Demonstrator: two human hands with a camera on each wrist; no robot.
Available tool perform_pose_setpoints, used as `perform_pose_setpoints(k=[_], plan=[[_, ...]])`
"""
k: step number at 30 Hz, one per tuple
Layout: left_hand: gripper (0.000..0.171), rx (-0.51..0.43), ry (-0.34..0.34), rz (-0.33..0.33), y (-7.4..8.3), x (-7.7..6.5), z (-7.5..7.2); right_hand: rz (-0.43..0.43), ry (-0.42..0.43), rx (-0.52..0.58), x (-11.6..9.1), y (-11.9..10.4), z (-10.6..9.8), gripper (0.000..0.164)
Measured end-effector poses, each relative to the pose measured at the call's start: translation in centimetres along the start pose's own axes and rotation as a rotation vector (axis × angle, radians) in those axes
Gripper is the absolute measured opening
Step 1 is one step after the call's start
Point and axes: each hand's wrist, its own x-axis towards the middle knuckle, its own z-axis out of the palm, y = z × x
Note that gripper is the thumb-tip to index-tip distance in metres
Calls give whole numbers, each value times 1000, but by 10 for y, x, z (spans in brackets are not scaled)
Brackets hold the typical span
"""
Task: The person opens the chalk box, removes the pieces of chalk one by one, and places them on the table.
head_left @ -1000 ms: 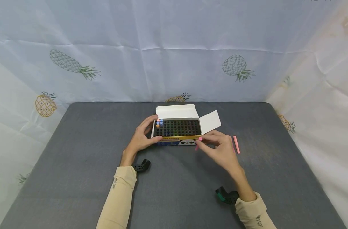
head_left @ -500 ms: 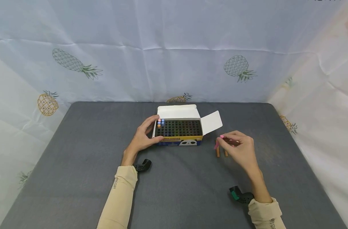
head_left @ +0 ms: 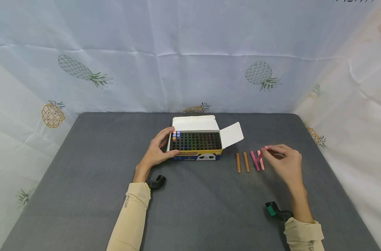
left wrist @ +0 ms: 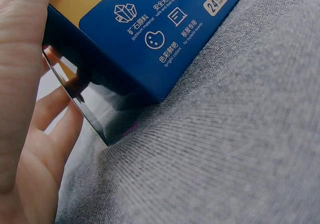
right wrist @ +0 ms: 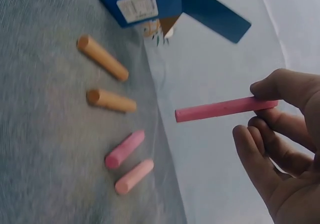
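Note:
An open chalk box (head_left: 190, 156) with a panda on its front stands near the table's far side. Its black holed insert (head_left: 198, 141) bears several blue, orange and pink chalks at the left end. My left hand (head_left: 154, 150) grips the box's left end, thumb at the front corner; blue box wall (left wrist: 145, 43) fills the left wrist view's top. To the right, my right hand (head_left: 286, 163) pinches a pink chalk (right wrist: 220, 109) between thumb and fingers, above the table. Below it lie a darker pink chalk (head_left: 254, 161) and a light pink chalk (head_left: 260, 160).
Two orange chalks, one nearer the box (head_left: 238, 162) and one beside it (head_left: 246, 162), lie on the grey tabletop (head_left: 196, 209). The box's white side flap (head_left: 231, 135) sticks out right. A pineapple-print curtain (head_left: 165, 80) hangs behind the table.
My right hand has carried the pink chalk rightward from the box's front right corner, uncovering the orange and pink chalks on the table. My left hand stays on the box.

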Motion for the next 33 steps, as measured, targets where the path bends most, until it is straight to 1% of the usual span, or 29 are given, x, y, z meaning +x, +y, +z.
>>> perform_pose_setpoints(k=[3,7,11,14,17,21,28,33], plan=[[81,0,-1,2,0,0,0,6,3,-74,-1,7,-3,12],[82,3,-1,1,0,0,0,-17,1,-174,-1,15,-6,14],[82,4,1,-2,0,-1,0,-27,-7,-247,1,22,-8,15],[82,6,2,1,1,-1,0,-11,-29,-295,4,26,-7,16],[82,11,1,3,2,-1,0,27,-53,-327,8,31,-5,18],[82,13,3,4,2,-1,1,87,-79,-342,13,35,0,24],[81,-3,-2,2,2,-1,2,246,-147,-332,18,36,8,30],[81,-1,4,8,0,-1,2,300,-183,-342,19,42,12,33]])
